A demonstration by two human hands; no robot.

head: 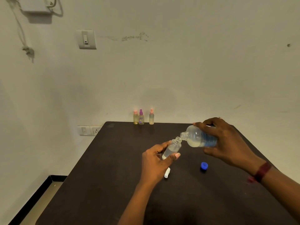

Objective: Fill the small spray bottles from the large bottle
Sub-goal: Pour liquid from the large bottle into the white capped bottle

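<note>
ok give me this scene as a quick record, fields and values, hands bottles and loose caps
left hand: holds small bottle, uncapped, tilted, some liquid inside
right hand: holds large bottle tipped, its mouth at the small bottle's mouth
blue cap: on table, off the bottle
white spray top: lying on table near left wrist
back edge: three spray bottles upright, tops on

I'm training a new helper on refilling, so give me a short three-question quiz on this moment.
1. True or false: the blue cap is screwed onto the large bottle.
2. Which hand holds the open small spray bottle? A) left hand B) right hand
3. How many capped spray bottles stand at the far edge of the table?
Key: 1 false, it lies on the table; 2 A; 3 three.
</note>
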